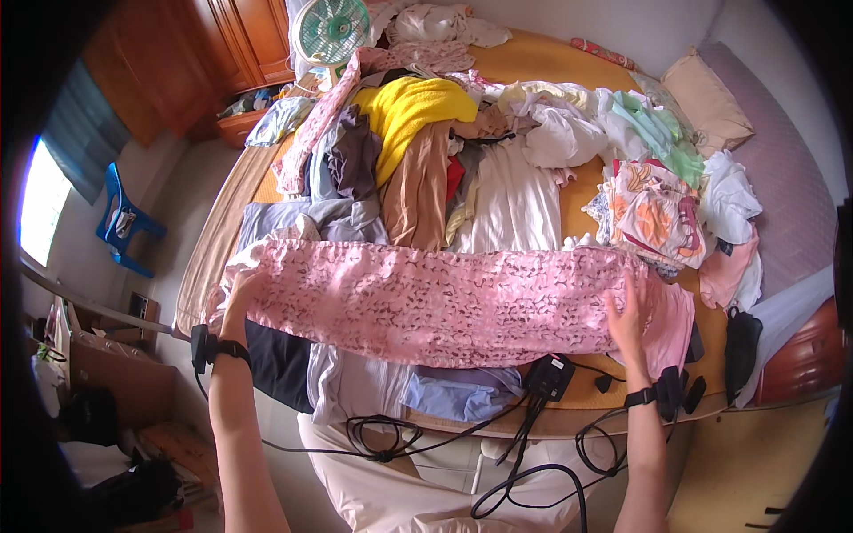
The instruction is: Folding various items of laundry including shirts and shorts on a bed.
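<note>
We stand at a bed heaped with clothes, a fan at its far end. A long pink patterned cloth lies spread across the near edge. Our left hand grips its left end, fingers closed on the fabric; our right hand lies flat on its right end, fingers open.
</note>
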Demonstrator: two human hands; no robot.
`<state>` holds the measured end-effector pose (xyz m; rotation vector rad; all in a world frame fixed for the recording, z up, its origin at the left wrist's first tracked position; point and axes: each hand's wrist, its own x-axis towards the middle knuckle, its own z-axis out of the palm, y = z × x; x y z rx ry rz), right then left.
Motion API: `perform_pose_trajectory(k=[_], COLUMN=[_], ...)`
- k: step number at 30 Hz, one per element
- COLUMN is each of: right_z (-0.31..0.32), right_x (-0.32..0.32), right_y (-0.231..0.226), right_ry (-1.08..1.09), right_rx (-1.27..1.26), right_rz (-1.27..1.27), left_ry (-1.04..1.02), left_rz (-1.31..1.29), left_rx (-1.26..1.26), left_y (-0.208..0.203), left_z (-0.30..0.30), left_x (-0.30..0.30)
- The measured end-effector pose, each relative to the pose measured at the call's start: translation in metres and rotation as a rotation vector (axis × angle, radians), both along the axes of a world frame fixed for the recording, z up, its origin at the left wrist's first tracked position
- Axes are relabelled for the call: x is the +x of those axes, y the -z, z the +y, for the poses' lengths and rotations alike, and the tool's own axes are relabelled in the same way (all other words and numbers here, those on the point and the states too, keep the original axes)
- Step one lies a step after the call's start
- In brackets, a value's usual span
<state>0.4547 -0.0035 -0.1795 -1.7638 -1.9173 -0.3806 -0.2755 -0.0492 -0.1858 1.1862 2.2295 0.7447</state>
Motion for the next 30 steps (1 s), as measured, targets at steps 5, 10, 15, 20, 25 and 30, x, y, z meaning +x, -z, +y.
perform_pose_trajectory(k=[5, 10, 15, 20, 25, 30], right_z=[-0.035, -0.067, -0.087, -0.076, -0.057, -0.062], right_x=[-0.032, 0.037, 0.028, 0.032, -0.007, 0.011], right_y=[-0.016, 0.01, 0.019, 0.035, 0.029, -0.001], right_ry=[-0.246, 0.37, 0.531, 0.325, 0.292, 0.318], right_rx=[-0.239, -0.437, -1.036, -0.981, -0.598, -0.552], right_rz=[0.186, 0.74, 1.365, 1.736, 1.822, 1.359], left_ry=[0.122, 0.011, -0.091, 0.12, 0.12, 0.051], left_rz=[0.31, 0.286, -0.184, -0.035, 0.455, 0.255], left_rx=[0.185, 0.01, -0.044, -0.016, 0.279, 0.263], left_y=[0.011, 0.021, 0.02, 0.021, 0.029, 0.032], left_z=[0.006, 0.015, -0.005, -0.01, -0.008, 0.016], left_x=[-0.003, -0.009, -0.027, 0.003, -0.051, -0.024])
